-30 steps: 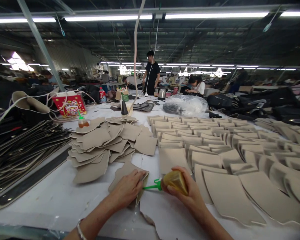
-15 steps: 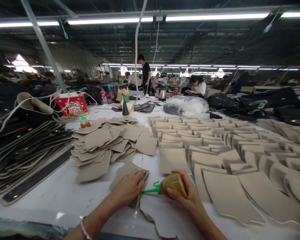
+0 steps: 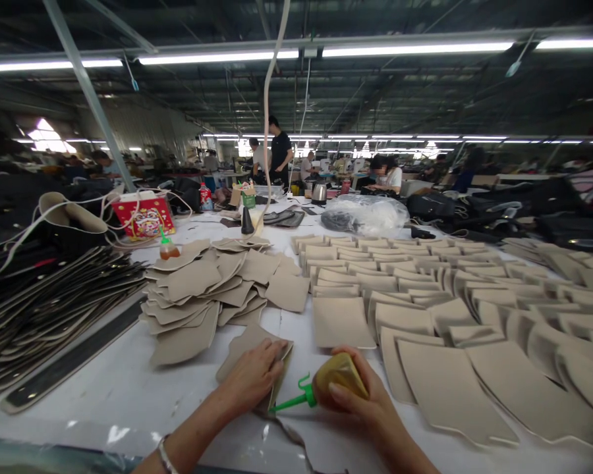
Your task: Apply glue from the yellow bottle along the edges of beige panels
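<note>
My left hand (image 3: 251, 378) lies palm down on a beige cut piece (image 3: 250, 342) at the near edge of the white table (image 3: 103, 388), fingers together and pressing it flat. My right hand (image 3: 358, 392) is closed round a yellowish squeeze bottle (image 3: 337, 374). Its green nozzle (image 3: 289, 401) points left and down at the lower right edge of the held piece, just under my left fingers.
A loose heap of beige pieces (image 3: 202, 289) lies behind my left hand. Rows of overlapping beige pieces (image 3: 425, 289) cover the right side. Dark strips (image 3: 44, 303) are stacked at left. A second small bottle (image 3: 168, 249) and a red box (image 3: 143, 214) stand farther back. People work at distant tables.
The bottle's nozzle has slid down along the piece's right edge toward me. My left hand keeps pressing the piece. A standing person in the background has walked left.
</note>
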Demonstrator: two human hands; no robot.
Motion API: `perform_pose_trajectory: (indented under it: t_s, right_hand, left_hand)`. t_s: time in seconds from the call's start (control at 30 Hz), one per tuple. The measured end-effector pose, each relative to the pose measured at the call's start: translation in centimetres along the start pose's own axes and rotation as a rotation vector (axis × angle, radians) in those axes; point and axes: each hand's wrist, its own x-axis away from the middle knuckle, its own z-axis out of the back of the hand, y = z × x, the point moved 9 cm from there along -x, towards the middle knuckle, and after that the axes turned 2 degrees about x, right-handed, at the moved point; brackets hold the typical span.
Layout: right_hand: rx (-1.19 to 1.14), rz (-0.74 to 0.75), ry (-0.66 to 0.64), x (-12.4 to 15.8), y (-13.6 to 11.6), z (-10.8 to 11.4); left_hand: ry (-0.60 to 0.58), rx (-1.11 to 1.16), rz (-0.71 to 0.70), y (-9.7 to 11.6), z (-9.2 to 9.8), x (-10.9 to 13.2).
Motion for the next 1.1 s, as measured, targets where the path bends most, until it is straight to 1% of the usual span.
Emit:
perform_pose_trajectory:
  t_s: [0.1,0.17,0.23,0.3,0.37,0.43,0.5,0.57,0.67,0.87,1.1]
  right_hand:
    - [-0.166,-0.071,0.011,-0.1,0.4,1.2]
    - [-0.349,-0.141,0.063,0.0,0.9,2.6]
    - [-0.504,-0.202,0.175,0.5,1.4,4.3]
    - [-0.536,-0.19,0.267,1.0,1.5,5.7]
    - [-0.469,-0.119,0.281,1.2,0.9,6.3]
    - [-0.335,-0.044,0.261,1.2,0.1,6.1]
    - [-0.17,0.003,0.266,1.0,-0.5,5.7]
    - [0.001,0.063,0.275,0.8,-1.4,5.1]
    - [0.173,0.138,0.268,0.3,-2.6,4.0]
    - [0.313,0.18,0.267,-0.4,-3.2,2.9]
    - [0.405,0.197,0.267,-1.1,-3.4,2.2]
  left_hand:
    - [0.007,0.054,0.01,0.1,0.5,0.1]
    - [0.03,0.118,0.027,-0.1,1.1,0.2]
    - [0.115,0.133,0.076,-1.2,2.3,0.6]
    - [0.258,0.058,0.173,-3.2,3.9,1.2]
    - [0.375,-0.08,0.277,-5.1,5.2,2.1]
    - [0.406,-0.198,0.35,-6.2,5.6,2.7]
    - [0.366,-0.254,0.385,-6.7,5.4,2.8]
    - [0.322,-0.256,0.401,-6.8,5.1,2.7]
    - [0.296,-0.244,0.403,-6.7,4.9,2.5]
    - [0.308,-0.219,0.394,-7.3,4.8,2.4]
    - [0.315,-0.198,0.397,-7.2,4.7,2.5]
